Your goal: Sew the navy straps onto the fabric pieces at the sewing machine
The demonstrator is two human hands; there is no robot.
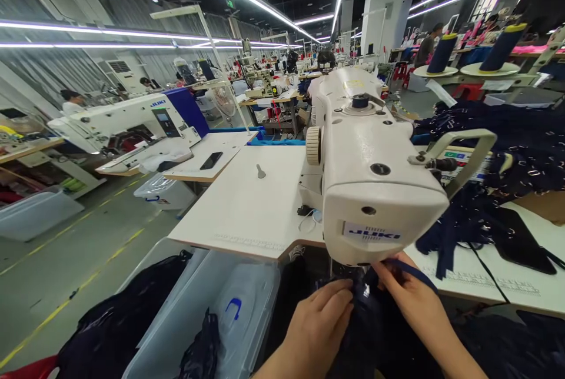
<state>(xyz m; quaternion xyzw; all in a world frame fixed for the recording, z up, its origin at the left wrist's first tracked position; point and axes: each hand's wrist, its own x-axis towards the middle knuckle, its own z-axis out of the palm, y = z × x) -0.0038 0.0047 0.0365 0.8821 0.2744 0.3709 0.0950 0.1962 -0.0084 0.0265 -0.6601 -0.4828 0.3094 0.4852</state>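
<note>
Both my hands are at the needle end of a white sewing machine (pixel 379 202), below its head. My left hand (pixel 320 320) has its fingers curled onto shiny dark navy fabric (pixel 366 314) that hangs down toward my lap. Just right of the needle area, my right hand (pixel 408 291) is closed on a navy strap (pixel 415 273), which loops over its fingers. The machine's head hides the fingertips of my right hand and the spot where strap and fabric meet.
A clear plastic bin (pixel 238 308) holding dark fabric stands left below the table (pixel 233 208). On the right lie a pile of navy straps with metal rings (pixel 521 143) and a black phone (pixel 523 238). Another sewing machine (pixel 128 120) stands to the left.
</note>
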